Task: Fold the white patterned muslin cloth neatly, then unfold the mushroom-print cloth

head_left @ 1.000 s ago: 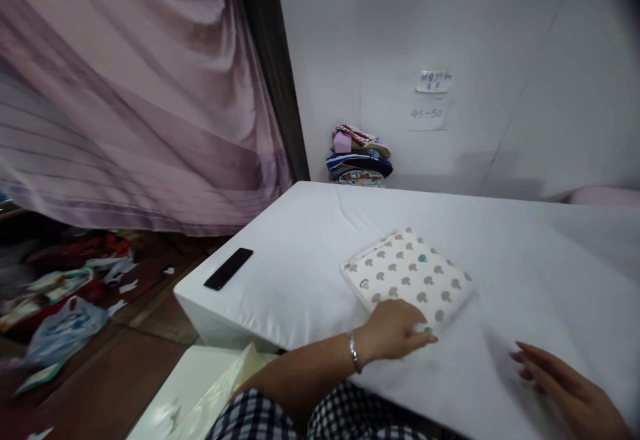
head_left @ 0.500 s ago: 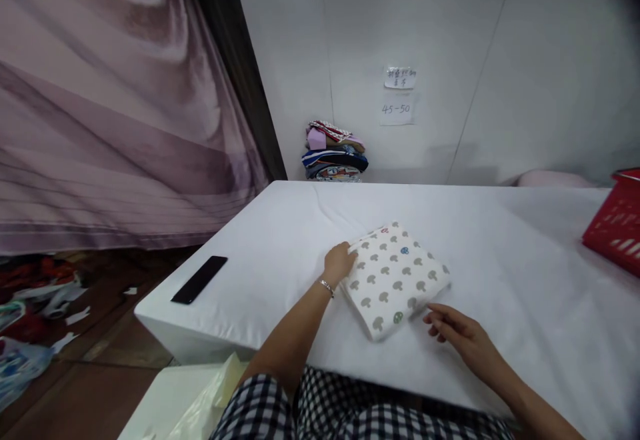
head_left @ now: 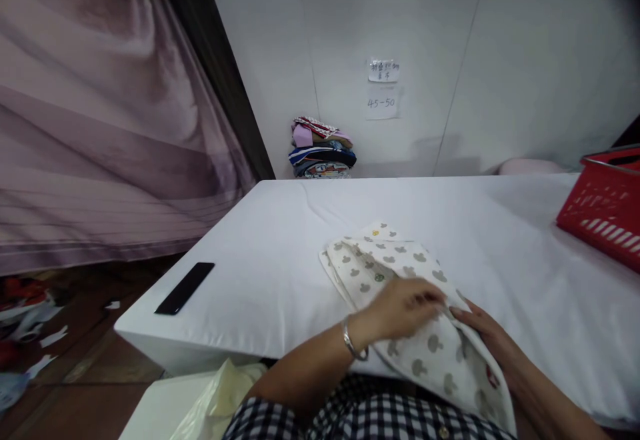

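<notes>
A white cloth (head_left: pixel 415 251) printed with grey mushrooms lies partly unfolded on the table. Its near flap drapes over the front edge toward my lap. My right hand (head_left: pixel 483 328) grips the cloth's right edge, thumb on top and the other fingers hidden beneath. Over the middle of the cloth, my left hand (head_left: pixel 407 305), with a silver bracelet at the wrist, reaches across close to my right thumb. Its fingers look curled but are smeared by motion, so I cannot tell if they pinch the fabric.
The table (head_left: pixel 280 247) has a white cover. A black phone-like slab (head_left: pixel 185 288) lies at its left, and a red basket (head_left: pixel 607 210) stands at the right. Folded textiles (head_left: pixel 323 153) are piled behind the far edge. A yellowish plastic bag (head_left: pixel 225 393) sits at lower left.
The cloth has gone from a neat folded packet to partly opened, its near flap pulled toward me. My left hand moved right across it; my right hand took hold of its edge. The view shifted slightly right.
</notes>
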{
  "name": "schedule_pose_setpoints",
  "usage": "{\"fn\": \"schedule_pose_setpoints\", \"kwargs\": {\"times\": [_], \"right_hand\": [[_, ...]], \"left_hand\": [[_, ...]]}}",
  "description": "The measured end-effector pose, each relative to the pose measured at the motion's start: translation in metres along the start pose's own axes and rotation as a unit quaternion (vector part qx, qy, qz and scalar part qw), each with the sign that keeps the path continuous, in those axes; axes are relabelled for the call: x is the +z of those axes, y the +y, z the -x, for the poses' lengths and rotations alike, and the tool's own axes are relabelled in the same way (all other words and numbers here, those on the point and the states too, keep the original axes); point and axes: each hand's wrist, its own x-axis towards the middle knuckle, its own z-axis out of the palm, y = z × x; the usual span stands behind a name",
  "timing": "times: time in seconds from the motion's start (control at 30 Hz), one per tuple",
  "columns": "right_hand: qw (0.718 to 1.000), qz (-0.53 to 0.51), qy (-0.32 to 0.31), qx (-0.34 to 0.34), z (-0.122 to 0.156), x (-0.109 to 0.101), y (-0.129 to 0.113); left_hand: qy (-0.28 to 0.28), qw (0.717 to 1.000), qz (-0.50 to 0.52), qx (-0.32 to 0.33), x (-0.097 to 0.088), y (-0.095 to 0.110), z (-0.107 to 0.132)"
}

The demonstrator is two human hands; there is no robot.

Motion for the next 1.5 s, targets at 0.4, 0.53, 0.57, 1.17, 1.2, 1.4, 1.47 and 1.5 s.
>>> {"fn": "schedule_pose_setpoints", "kwargs": {"times": [0.4, 0.53, 0.57, 1.17, 1.2, 1.4, 1.47, 1.5], "right_hand": [[0.996, -0.086, -0.010, 0.011, -0.006, -0.002, -0.019], [0.990, -0.110, -0.011, 0.086, -0.006, -0.008, -0.016], [0.988, -0.113, -0.019, 0.106, -0.004, -0.010, -0.014], [0.946, -0.131, 0.264, 0.135, 0.054, -0.051, -0.028], [0.945, -0.141, 0.259, 0.144, 0.056, -0.051, -0.029], [0.963, -0.089, 0.229, 0.107, 0.046, -0.052, -0.028], [0.967, -0.025, 0.249, 0.048, 0.037, -0.057, -0.036], [0.966, 0.009, 0.257, 0.010, 0.032, -0.060, -0.043]], "left_hand": [[0.053, 0.953, -0.226, -0.194, -0.103, -0.103, -0.002], [0.105, 0.946, -0.206, -0.226, -0.091, -0.055, -0.012], [0.088, 0.956, -0.184, -0.209, -0.078, -0.039, -0.013], [0.155, 0.934, -0.225, -0.231, -0.035, -0.072, 0.002], [0.176, 0.900, -0.261, -0.303, -0.045, -0.090, 0.006], [0.128, 0.863, -0.249, -0.420, -0.059, -0.139, 0.017], [0.131, 0.866, -0.228, -0.426, -0.064, -0.135, 0.014], [0.153, 0.868, -0.221, -0.417, -0.069, -0.131, 0.013]]}}
